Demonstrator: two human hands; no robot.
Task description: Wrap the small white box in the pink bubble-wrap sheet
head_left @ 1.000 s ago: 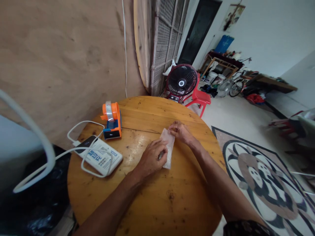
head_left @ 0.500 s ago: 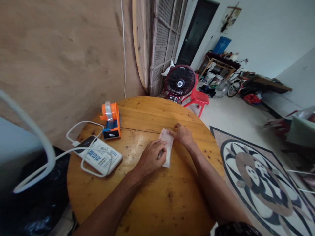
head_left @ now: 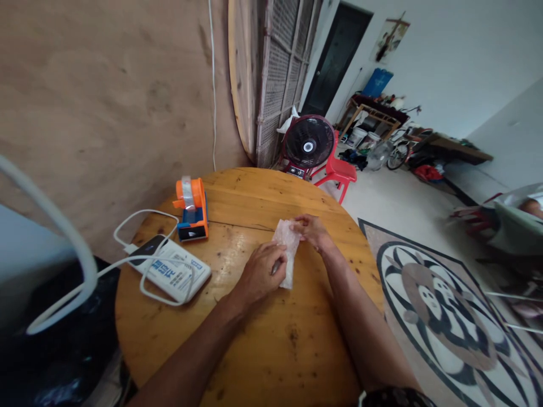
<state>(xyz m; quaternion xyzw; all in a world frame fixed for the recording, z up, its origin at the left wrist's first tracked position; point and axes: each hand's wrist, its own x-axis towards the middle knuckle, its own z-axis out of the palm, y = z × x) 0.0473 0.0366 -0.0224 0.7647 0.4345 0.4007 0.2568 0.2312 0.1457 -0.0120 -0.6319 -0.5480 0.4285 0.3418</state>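
A narrow folded piece of translucent bubble wrap (head_left: 287,243) lies on the round wooden table (head_left: 263,362) between my hands. My left hand (head_left: 265,265) is curled over its left side, with fingers closed on it. A small dark grey spot shows between the thumb and the curled fingers, too unclear to name. At the upper right edge of the wrap, my right hand (head_left: 311,230) pinches the film between thumb and fingers. Whatever the folded wrap may contain is hidden.
An orange and blue tape dispenser (head_left: 193,208) with clear tape stands at the table's left. Nearer lies a white power bank (head_left: 172,271) with a looped white cable (head_left: 63,226). Beyond the table are a fan (head_left: 309,146) and a red plastic chair (head_left: 340,170).
My right hand has shifted slightly left onto the bubble wrap's edge, and its fingers have closed there. My left hand has stayed in place. The view has turned slightly.
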